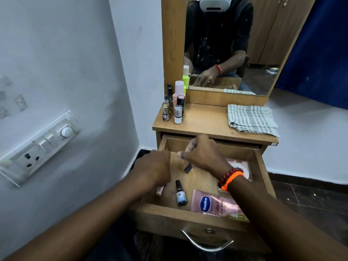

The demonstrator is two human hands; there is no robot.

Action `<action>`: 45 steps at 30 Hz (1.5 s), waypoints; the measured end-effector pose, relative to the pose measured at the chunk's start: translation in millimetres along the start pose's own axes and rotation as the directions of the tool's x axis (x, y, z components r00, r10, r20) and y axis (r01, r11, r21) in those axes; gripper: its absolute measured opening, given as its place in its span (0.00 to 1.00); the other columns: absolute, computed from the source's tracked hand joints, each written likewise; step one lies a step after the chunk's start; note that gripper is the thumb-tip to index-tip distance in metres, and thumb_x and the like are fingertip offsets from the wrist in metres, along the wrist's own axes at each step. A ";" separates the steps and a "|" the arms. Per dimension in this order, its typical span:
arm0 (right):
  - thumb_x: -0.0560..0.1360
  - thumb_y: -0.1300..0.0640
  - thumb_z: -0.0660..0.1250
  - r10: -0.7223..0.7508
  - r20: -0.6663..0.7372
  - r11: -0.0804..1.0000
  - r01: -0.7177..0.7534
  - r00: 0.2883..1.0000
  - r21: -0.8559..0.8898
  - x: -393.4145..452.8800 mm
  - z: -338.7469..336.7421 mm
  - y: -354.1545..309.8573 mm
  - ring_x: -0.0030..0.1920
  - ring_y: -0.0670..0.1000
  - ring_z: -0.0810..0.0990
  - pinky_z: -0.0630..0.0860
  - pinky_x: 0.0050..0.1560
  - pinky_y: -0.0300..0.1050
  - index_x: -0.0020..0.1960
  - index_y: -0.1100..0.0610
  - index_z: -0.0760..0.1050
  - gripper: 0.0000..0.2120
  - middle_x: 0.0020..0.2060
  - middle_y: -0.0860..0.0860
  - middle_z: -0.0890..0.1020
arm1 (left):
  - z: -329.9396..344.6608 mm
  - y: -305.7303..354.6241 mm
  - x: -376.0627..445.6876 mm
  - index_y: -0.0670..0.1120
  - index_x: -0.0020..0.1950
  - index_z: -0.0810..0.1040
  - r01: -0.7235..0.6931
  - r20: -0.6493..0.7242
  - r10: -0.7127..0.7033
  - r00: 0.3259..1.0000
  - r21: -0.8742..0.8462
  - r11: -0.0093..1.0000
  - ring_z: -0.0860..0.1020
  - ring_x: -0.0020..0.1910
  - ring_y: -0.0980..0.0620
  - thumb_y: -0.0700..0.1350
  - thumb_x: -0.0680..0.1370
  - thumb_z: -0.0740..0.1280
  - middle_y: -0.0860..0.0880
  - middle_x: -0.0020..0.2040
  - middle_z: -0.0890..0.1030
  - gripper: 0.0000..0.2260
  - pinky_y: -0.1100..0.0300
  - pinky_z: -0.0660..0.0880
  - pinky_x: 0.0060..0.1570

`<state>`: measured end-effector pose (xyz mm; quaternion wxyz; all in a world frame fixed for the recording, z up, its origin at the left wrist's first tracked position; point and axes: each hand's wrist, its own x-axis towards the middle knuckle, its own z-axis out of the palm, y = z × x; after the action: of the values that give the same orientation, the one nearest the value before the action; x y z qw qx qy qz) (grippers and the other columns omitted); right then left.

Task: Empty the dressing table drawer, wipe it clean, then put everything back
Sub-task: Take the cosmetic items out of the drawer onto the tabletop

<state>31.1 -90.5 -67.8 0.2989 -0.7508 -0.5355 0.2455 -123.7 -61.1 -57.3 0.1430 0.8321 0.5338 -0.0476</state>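
Observation:
The wooden drawer (261,166) of the dressing table stands pulled out. Inside lie a small dark bottle (181,193), a pink Vaseline tube (212,203) and a pink round-patterned packet (243,166) partly under my right wrist. My right hand (203,153) reaches over the drawer's middle, fingers pinched on a thin dark stick-like item (188,168). At the drawer's left side, my left hand (154,168) is closed over a pale pink item (159,191), only its end showing.
On the tabletop (207,119) several small bottles (174,104) stand at the back left and a striped cloth (251,118) lies at the right. A mirror (226,44) rises behind. A wall with a switch panel (39,147) is close on the left.

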 end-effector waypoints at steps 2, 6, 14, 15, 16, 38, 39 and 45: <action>0.74 0.54 0.78 0.074 0.122 0.995 -0.065 0.990 -0.077 -7.5 10.2 7.1 0.32 0.47 0.81 0.73 0.27 0.39 0.45 0.57 0.78 0.11 0.36 0.52 0.84 | 12.5 10.9 -11.1 0.46 0.60 0.76 -0.038 -0.017 0.041 0.999 0.146 0.989 0.81 0.54 0.45 0.43 0.77 0.70 0.45 0.56 0.80 0.12 0.52 0.79 0.53; 0.78 0.63 0.69 0.158 0.243 0.975 -0.112 0.957 -0.194 -14.3 30.5 12.1 0.49 0.59 0.85 0.74 0.39 0.43 0.52 0.64 0.78 0.05 0.48 0.60 0.84 | 33.2 29.5 -25.7 0.47 0.60 0.78 -0.090 -0.053 0.115 0.992 0.339 0.936 0.82 0.52 0.49 0.47 0.80 0.68 0.47 0.55 0.82 0.10 0.57 0.74 0.45; 0.79 0.62 0.68 0.197 0.229 0.969 -0.153 0.953 -0.195 -16.3 36.7 14.8 0.55 0.60 0.83 0.73 0.42 0.45 0.60 0.62 0.75 0.11 0.57 0.62 0.82 | 41.8 33.7 -23.1 0.46 0.64 0.77 -0.076 -0.051 0.113 0.992 0.473 0.878 0.81 0.57 0.50 0.46 0.83 0.64 0.46 0.60 0.81 0.11 0.58 0.73 0.46; 0.78 0.60 0.69 0.201 0.224 0.972 -0.165 0.954 -0.170 -16.7 35.0 16.3 0.51 0.60 0.83 0.74 0.39 0.46 0.58 0.61 0.75 0.10 0.55 0.61 0.83 | 42.7 34.8 -22.9 0.46 0.63 0.77 -0.076 -0.038 0.108 0.993 0.489 0.869 0.81 0.56 0.51 0.47 0.82 0.65 0.47 0.59 0.81 0.11 0.58 0.72 0.45; 0.78 0.58 0.70 0.207 0.221 0.973 -0.177 0.953 -0.147 -17.3 32.9 18.6 0.46 0.58 0.84 0.76 0.36 0.46 0.56 0.60 0.75 0.10 0.51 0.59 0.84 | 44.5 35.8 -21.7 0.46 0.63 0.78 -0.078 -0.029 0.107 0.994 0.498 0.864 0.81 0.55 0.51 0.48 0.82 0.65 0.47 0.58 0.82 0.11 0.58 0.71 0.44; 0.68 0.55 0.82 -0.113 -0.238 0.986 0.139 0.965 0.097 10.3 -29.2 -8.6 0.42 0.49 0.86 0.86 0.42 0.51 0.39 0.54 0.80 0.11 0.35 0.51 0.85 | -34.0 11.0 4.4 0.48 0.42 0.82 -0.163 -0.405 0.126 0.905 -0.060 0.985 0.81 0.38 0.49 0.40 0.73 0.70 0.48 0.42 0.82 0.04 0.51 0.80 0.40; 0.68 0.56 0.82 -0.130 -0.262 0.981 0.162 0.956 0.107 14.4 -33.9 -16.0 0.41 0.49 0.86 0.86 0.42 0.51 0.39 0.54 0.80 0.11 0.34 0.51 0.85 | -45.5 8.5 6.8 0.47 0.41 0.83 -0.178 -0.442 0.126 0.888 -0.078 0.981 0.81 0.36 0.50 0.40 0.73 0.70 0.48 0.39 0.82 0.04 0.54 0.78 0.36; 0.68 0.56 0.83 -0.218 -0.367 0.957 0.271 0.904 0.099 38.3 -48.9 -49.4 0.35 0.47 0.84 0.79 0.33 0.39 0.39 0.56 0.79 0.13 0.33 0.52 0.84 | -88.7 -1.2 34.6 0.42 0.49 0.83 -0.221 -0.627 0.096 0.773 -0.125 0.967 0.81 0.37 0.47 0.39 0.76 0.71 0.44 0.42 0.83 0.03 0.47 0.82 0.39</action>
<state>44.1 -51.0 -0.3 0.4734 -0.6849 -0.5436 0.1065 -116.6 -4.8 19.1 0.0437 0.8263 0.4809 0.2901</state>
